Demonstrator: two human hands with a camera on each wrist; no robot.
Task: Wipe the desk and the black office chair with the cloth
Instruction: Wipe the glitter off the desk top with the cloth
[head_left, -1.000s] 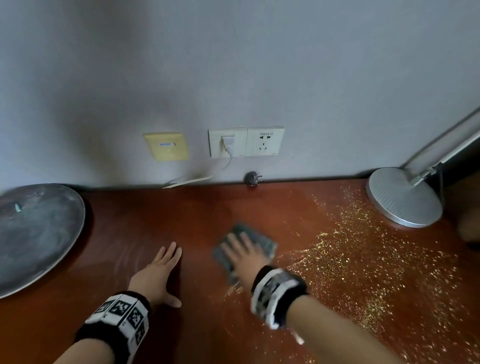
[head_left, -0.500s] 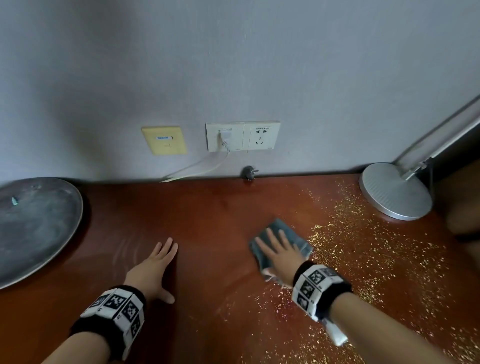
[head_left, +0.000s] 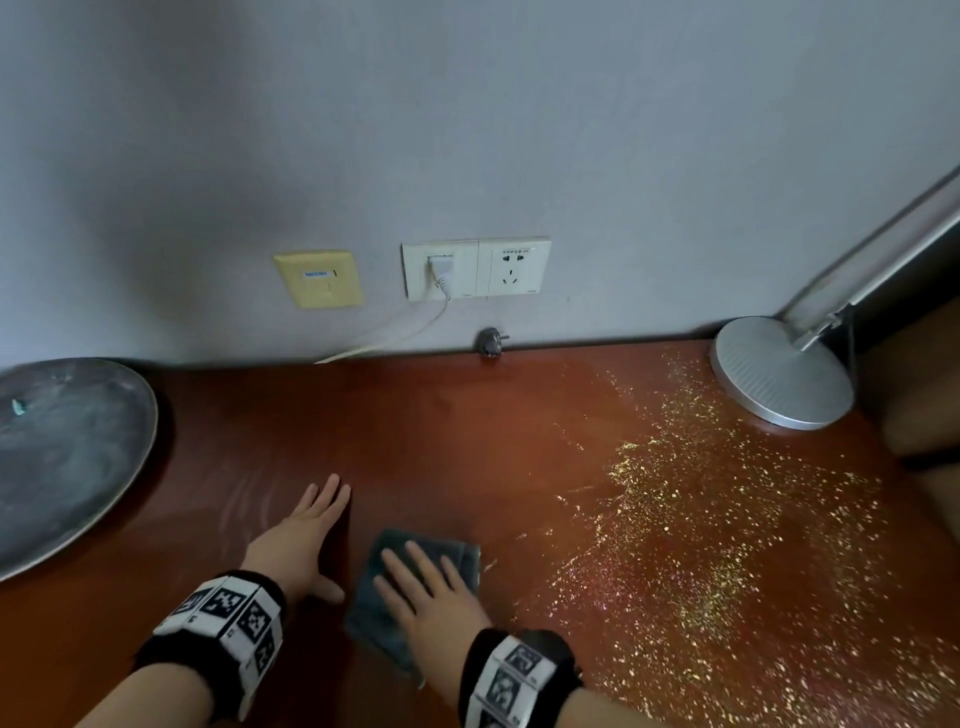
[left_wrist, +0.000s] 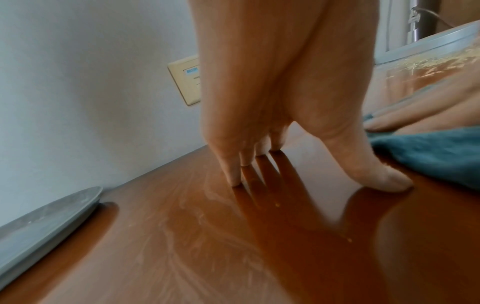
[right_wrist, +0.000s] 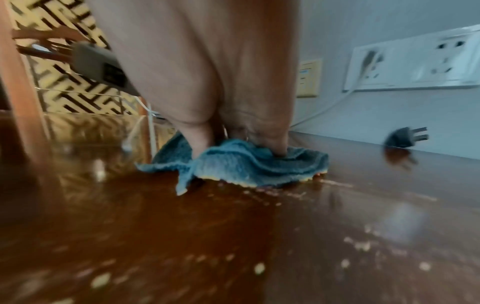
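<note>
The reddish-brown desk (head_left: 441, 447) runs along a grey wall. A blue-grey cloth (head_left: 374, 597) (right_wrist: 241, 162) (left_wrist: 428, 148) lies on it near the front. My right hand (head_left: 426, 587) (right_wrist: 233, 115) presses flat on the cloth with straight, spread fingers. My left hand (head_left: 306, 530) (left_wrist: 259, 115) rests flat on the bare wood just left of the cloth, fingers straight and thumb out. Gold glitter (head_left: 701, 519) covers the right half of the desk, and some specks lie at the cloth's edge. The black office chair is out of view.
A round grey tray (head_left: 67, 447) sits at the far left. A silver lamp base (head_left: 779, 374) stands at the back right. A loose dark plug (head_left: 491, 342) lies against the wall below the sockets (head_left: 475, 267), from which a white cable hangs.
My right hand has slid the cloth from the glitter's edge back left and toward me, ending next to my left hand. The left hand has stayed put.
</note>
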